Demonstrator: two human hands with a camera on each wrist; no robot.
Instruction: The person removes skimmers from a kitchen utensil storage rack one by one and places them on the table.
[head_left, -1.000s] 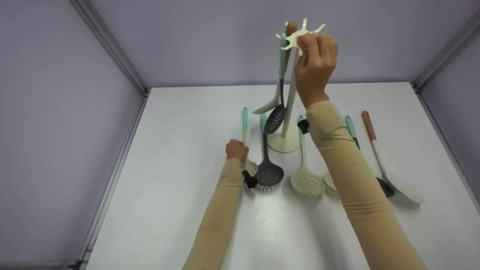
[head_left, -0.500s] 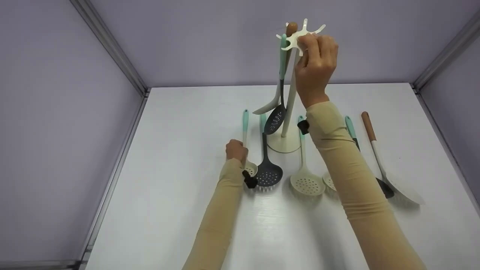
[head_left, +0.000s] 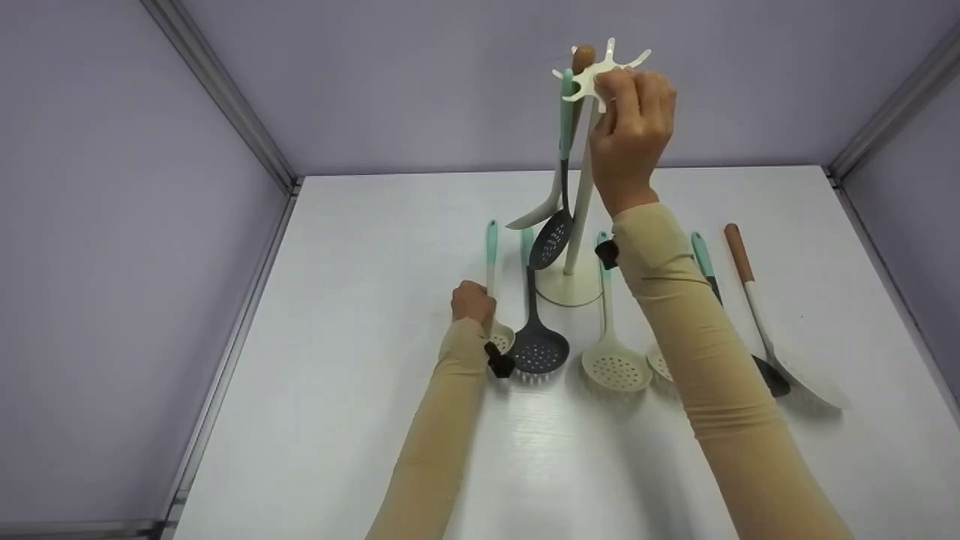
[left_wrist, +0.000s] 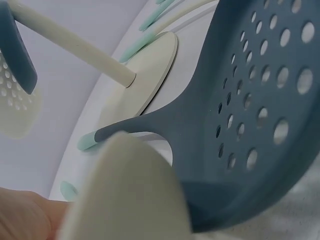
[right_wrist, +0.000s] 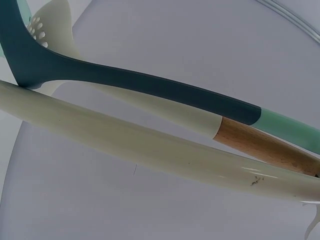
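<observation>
Hardly anything is changed from a second ago: the rack's top (head_left: pixel 600 75) is still gripped by the right hand (head_left: pixel 628 135), and a pale ladle (head_left: pixel 491 277) lying on the desk (head_left: pixel 337 337) is held by the left hand (head_left: pixel 472 300).

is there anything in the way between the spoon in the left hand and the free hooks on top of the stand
Partly. The left hand grips a cream spoon lying left of the stand. Two utensils already hang on the stand's left side, facing it. The right hand holds the hook crown; the right-side hooks look free.
</observation>
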